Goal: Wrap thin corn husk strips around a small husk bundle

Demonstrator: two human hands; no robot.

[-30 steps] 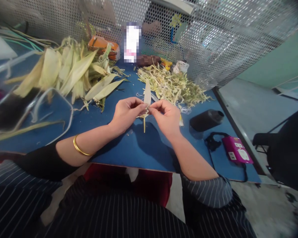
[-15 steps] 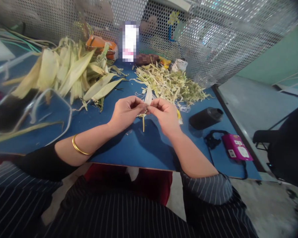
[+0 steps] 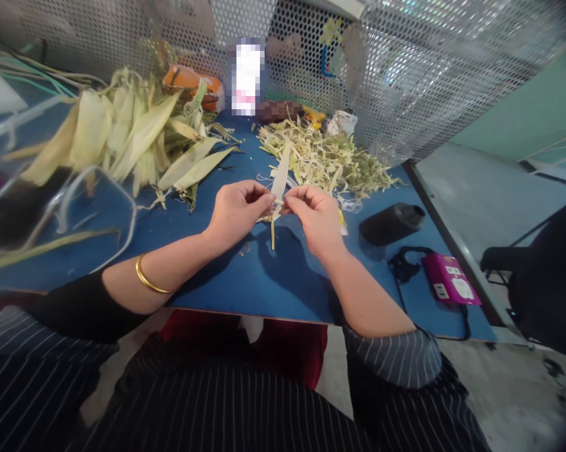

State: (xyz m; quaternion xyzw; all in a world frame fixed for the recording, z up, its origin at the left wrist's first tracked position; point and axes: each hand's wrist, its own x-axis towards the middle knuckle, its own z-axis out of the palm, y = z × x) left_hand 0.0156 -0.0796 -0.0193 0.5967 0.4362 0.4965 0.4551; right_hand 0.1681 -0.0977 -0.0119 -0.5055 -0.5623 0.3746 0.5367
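My left hand (image 3: pixel 238 215) pinches the lower end of a pale, pointed strip of corn husk (image 3: pixel 282 168) between thumb and fingers. Close by on the right, my right hand (image 3: pixel 318 218) is closed in a pinch at the same spot, with a small gap between the two thumbs. A pale bit of husk spans that gap. Below the fingertips a thin yellowish stem (image 3: pixel 272 235) hangs down or lies on the table; which of the two I cannot tell. Behind my hands spreads a heap of shredded husk scraps (image 3: pixel 320 154). Large whole corn husks (image 3: pixel 142 135) are piled at the left.
A black bottle (image 3: pixel 391 224) lies on the blue table (image 3: pixel 208 276) to the right, near a purple packet (image 3: pixel 452 279) and a black strap. At the back are an orange packet (image 3: pixel 193 86), a blurred bright screen (image 3: pixel 248 75) and a perforated metal panel (image 3: pixel 306 25).
More of the husk strip now shows above the fingers, its tip reaching higher. My right fingertips have shifted slightly right, away from the left ones.
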